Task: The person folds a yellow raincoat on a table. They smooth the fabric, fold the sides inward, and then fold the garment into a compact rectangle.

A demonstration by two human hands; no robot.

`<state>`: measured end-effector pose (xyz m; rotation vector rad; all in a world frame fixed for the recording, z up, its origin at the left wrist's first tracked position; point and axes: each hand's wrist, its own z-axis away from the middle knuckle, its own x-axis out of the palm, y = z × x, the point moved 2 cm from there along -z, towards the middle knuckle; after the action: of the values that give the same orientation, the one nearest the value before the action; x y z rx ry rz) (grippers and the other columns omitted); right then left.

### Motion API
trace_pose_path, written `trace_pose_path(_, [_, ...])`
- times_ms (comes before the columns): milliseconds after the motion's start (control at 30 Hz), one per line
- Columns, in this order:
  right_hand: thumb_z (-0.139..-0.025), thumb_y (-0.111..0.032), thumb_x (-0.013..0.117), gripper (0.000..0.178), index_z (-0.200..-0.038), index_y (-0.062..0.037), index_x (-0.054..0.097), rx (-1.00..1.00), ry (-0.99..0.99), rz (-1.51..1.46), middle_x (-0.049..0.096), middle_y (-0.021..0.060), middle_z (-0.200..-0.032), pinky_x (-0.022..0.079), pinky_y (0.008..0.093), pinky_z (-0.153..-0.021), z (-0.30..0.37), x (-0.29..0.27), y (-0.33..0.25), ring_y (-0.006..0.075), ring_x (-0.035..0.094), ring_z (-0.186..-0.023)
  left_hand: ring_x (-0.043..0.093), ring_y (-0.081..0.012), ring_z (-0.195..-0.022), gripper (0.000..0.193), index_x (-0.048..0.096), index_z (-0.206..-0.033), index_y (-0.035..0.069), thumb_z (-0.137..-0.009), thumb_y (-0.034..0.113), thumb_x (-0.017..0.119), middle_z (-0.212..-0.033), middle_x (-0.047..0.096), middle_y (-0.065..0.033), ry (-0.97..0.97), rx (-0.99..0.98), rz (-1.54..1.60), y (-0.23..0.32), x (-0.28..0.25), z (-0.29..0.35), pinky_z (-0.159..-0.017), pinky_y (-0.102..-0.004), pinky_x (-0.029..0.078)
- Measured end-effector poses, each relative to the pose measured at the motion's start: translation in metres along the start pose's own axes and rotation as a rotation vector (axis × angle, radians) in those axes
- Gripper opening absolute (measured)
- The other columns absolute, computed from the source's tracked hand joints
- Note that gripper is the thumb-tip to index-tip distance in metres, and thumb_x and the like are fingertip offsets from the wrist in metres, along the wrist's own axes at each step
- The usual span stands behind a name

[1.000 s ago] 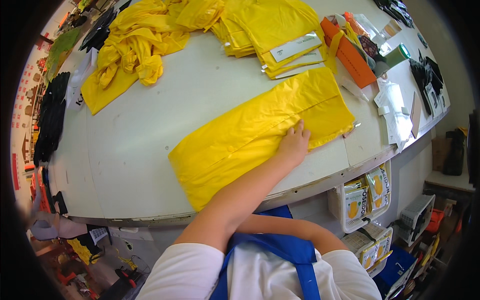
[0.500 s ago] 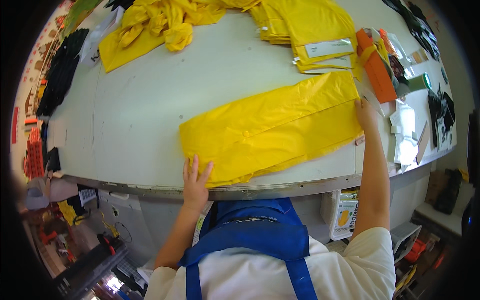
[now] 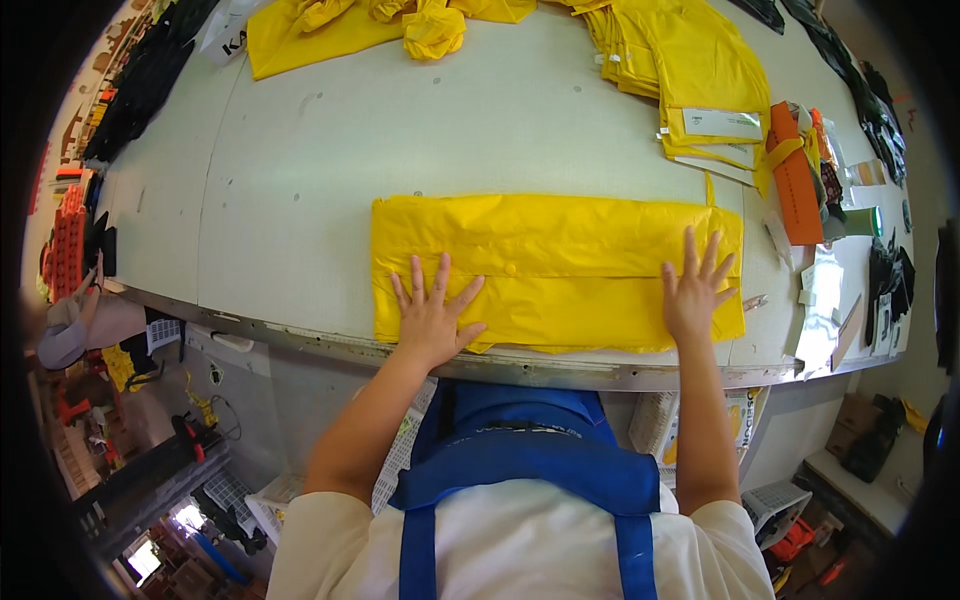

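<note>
A yellow waterproof garment (image 3: 570, 235), folded into a long flat rectangle, lies along the near edge of the worktable. A seam runs lengthwise across it, and a round snap button shows near its middle. Pressed flat on its left part is my left hand (image 3: 430, 315), fingers spread. Toward the right end my right hand (image 3: 692, 295) rests on the fabric, also with its fingers stretched apart. Neither hand grips anything.
Folded yellow garments (image 3: 700, 60) with white paper labels are stacked at the back right. Crumpled yellow fabric (image 3: 330, 35) lies at the back left. An orange box (image 3: 793, 185) and clear plastic packets (image 3: 825, 295) sit on the right. Another person (image 3: 70, 325) is at the far left.
The garment has turned from slanted to nearly parallel with the table edge. My right hand has let go of its right end and now lies flat on it; my left hand has moved farther onto it.
</note>
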<state>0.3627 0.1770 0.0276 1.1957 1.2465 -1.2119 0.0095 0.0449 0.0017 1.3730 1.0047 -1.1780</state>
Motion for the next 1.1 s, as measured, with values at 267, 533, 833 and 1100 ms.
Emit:
trace_pose_path(267, [-0.093,-0.054,0.038,0.06,-0.148,-0.033,0.025,0.099,-0.01,0.156,0.005,0.0077,-0.158,-0.004,0.0771,-0.097,0.007,0.052,0.013,0.045,-0.005,-0.141,0.042,-0.0353,-0.12,0.043,0.053,-0.129,0.018,-0.09,0.036,0.053,-0.131,0.048,-0.0118,0.359,-0.075,0.269,-0.058,-0.029,-0.04,-0.101,-0.0512,0.029])
trace_pose_path(533, [-0.093,-0.053,0.039,0.06,-0.148,-0.0307,0.026,0.092,-0.025,0.13,0.005,0.0079,-0.158,-0.004,0.0764,-0.098,0.006,0.051,0.011,0.0442,-0.005,-0.142,0.055,-0.0279,-0.092,0.019,0.062,-0.084,0.002,-0.089,0.02,0.057,-0.089,0.062,-0.011,-0.159,-0.031,0.393,-0.15,-0.024,-0.111,-0.083,-0.0378,0.043])
trace_pose_path(833, [-0.095,-0.051,0.036,0.066,-0.15,-0.0163,0.02,0.029,0.053,-0.219,0.006,0.0167,-0.156,0.003,0.0618,-0.109,0.004,0.024,-0.013,0.0445,0.001,-0.142,0.049,-0.0278,-0.113,0.039,0.05,-0.122,0.005,-0.091,0.027,0.058,-0.124,0.048,-0.0167,0.285,-0.701,0.724,-0.147,0.002,-0.019,-0.094,-0.0369,0.041])
trace_pose_path(1100, [-0.099,-0.023,0.036,0.058,-0.146,0.0057,0.019,-0.273,-0.193,-1.082,0.018,0.0203,-0.153,0.012,0.0363,-0.115,0.038,0.039,-0.159,0.0313,0.014,-0.143,0.056,-0.0206,-0.106,0.047,0.041,-0.127,-0.001,-0.088,0.015,0.062,-0.116,0.056,-0.0113,-0.138,-0.831,1.606,-0.089,-0.041,0.018,-0.093,-0.0329,0.044])
